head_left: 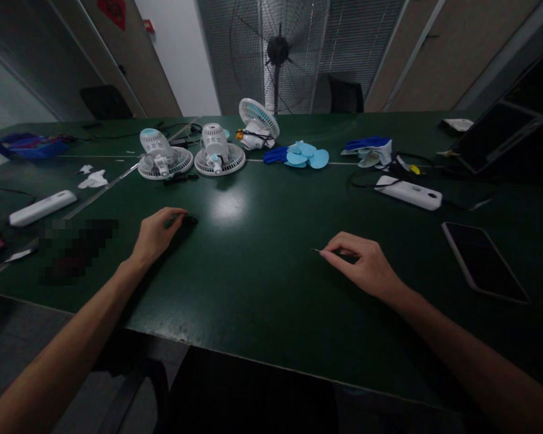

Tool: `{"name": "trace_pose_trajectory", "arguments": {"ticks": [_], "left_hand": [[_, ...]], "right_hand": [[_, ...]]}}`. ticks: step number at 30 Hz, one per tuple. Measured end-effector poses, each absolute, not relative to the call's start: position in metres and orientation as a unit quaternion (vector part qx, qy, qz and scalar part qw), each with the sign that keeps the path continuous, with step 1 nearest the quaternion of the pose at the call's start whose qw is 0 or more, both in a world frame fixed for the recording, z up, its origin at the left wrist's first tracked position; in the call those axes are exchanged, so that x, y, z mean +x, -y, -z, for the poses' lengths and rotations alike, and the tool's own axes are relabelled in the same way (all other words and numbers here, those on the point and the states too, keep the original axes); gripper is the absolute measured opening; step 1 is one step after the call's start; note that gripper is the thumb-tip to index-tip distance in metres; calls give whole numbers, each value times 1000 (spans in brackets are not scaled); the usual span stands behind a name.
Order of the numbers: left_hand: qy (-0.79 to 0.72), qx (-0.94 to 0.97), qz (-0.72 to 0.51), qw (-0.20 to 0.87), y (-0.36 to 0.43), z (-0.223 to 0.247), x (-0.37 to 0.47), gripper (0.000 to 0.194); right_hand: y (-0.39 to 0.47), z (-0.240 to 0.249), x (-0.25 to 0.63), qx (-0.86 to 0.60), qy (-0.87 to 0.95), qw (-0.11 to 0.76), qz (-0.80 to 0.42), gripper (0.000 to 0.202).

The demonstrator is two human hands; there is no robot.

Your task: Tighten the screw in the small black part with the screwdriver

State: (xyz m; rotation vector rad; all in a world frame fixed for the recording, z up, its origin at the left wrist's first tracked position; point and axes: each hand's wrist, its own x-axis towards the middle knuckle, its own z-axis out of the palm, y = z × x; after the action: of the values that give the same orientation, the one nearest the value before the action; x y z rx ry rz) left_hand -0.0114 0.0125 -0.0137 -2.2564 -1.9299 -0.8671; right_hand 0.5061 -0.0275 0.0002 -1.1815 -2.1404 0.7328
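My left hand (pixel 156 232) rests low over the left half of the green table (pixel 253 283), thumb and fingertips pinched at a small black piece (pixel 190 220) whose kind is too dark to make out. On the right, my right hand (pixel 364 260) pinches a thin, pale, pin-like piece (pixel 315 249) that points left from the fingertips. Beyond my left hand lie two small white fans (pixel 165 163) face down, with a dark slim object (pixel 181 178) before them. A phone (pixel 484 260) lies to the right of my right hand.
A third small fan (pixel 259 120) leans at the back, beside light-blue fan blades (pixel 308 155) and blue-white gloves (pixel 371 149). White power strips (pixel 409 193) lie on both sides with cables. A large standing fan (pixel 278 51) is behind the table; a dark case (pixel 511 132) stands far right.
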Motion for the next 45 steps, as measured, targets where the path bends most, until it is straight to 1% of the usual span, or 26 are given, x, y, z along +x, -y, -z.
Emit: {"name": "trace_pose_trajectory", "arguments": {"ticks": [5, 11, 18, 31, 41, 45], "left_hand": [[617, -731, 290, 32, -8, 12, -8, 31], [580, -740, 339, -26, -2, 7, -4, 29], [631, -694, 331, -106, -6, 8, -10, 43], [643, -686, 311, -139, -11, 8, -15, 55], [649, -694, 294, -109, -12, 7, -10, 50], [593, -745, 262, -158, -9, 3, 32, 41]], "right_hand": [[27, 0, 505, -441, 802, 294, -275, 16], [27, 1, 506, -432, 806, 300, -272, 15], [27, 0, 506, -440, 804, 296, -271, 16], [26, 1, 507, -434, 807, 291, -274, 16], [28, -3, 504, -436, 808, 291, -268, 16], [28, -2, 504, -432, 814, 286, -262, 16]]}}
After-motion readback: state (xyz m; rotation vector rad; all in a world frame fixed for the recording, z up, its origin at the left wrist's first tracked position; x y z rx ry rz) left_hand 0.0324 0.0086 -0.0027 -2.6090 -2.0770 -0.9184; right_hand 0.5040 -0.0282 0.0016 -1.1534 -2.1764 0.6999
